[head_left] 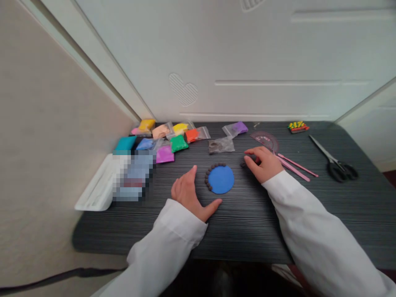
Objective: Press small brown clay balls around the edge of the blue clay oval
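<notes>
Craft table (pixel 247 231); clay packets (pixel 178 143); scissors (pixel 331 157)

Free tabletop (pixel 244 231) between sleeves (pixel 173 237), blue disc (pixel 222 180) ahead, packets (pixel 178 143) back left, scissors (pixel 337 169) right

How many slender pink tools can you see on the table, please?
2: the wider tool lies beside the right hand; the thinner tool lies just beyond the wider. The hand may hide others.
</notes>
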`<move>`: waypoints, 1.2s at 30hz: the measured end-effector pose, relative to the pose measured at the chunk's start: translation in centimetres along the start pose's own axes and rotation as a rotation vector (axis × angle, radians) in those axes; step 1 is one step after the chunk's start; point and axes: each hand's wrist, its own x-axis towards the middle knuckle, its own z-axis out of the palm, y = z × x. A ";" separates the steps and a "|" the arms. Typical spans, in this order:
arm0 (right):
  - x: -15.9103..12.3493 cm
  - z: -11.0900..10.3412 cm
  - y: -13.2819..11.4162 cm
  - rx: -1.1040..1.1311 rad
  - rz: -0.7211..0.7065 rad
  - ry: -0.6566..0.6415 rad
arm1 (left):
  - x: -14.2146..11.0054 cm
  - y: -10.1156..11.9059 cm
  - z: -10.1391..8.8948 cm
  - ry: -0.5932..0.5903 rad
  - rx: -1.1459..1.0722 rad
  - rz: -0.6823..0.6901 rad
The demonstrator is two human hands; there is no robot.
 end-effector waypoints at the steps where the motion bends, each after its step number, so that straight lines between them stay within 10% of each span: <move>1: -0.1 0.0 -0.1 -0.010 0.005 -0.040 | -0.3 0.3 0.0 -0.009 0.018 -0.029; 36: -0.2 0.6 -0.5 0.089 -0.002 -0.111 | 0.5 1.7 1.6 -0.014 0.029 -0.114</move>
